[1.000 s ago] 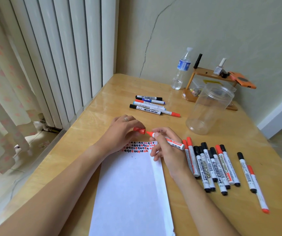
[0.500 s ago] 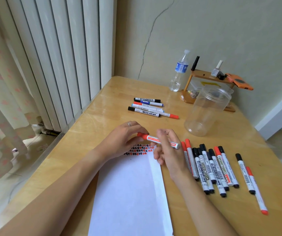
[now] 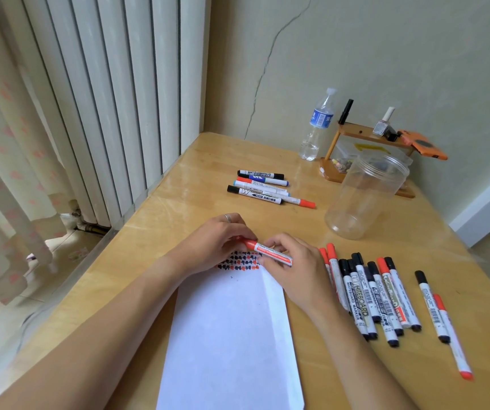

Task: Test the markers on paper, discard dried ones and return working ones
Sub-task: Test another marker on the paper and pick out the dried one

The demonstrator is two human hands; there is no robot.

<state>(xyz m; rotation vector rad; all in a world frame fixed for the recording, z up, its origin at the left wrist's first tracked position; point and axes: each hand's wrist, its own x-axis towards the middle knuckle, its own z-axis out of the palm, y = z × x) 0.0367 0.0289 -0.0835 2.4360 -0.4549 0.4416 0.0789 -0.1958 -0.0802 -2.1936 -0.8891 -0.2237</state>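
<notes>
Head view shows the left hand pinching the cap end and the right hand gripping the barrel of a light, stiff red-capped white whiteboard marker, over white paper, clear plastic jar at two o'clock.

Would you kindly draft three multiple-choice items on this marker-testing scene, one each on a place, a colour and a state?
1. Where does the clear plastic jar stand?
A. on the paper
B. on the table, beyond the row of markers
C. on the floor

2. What colours are the test marks on the paper?
A. red and black
B. green only
C. blue and yellow

3. How is the red marker held?
A. lying loose on the table
B. standing in the jar
C. gripped by both hands

Key: 1 B, the jar sits upright on bare wood behind the markers. 2 A, both colours show at the sheet's far edge. 3 C, the left hand pinches the cap end while the right hand holds the barrel.
</notes>
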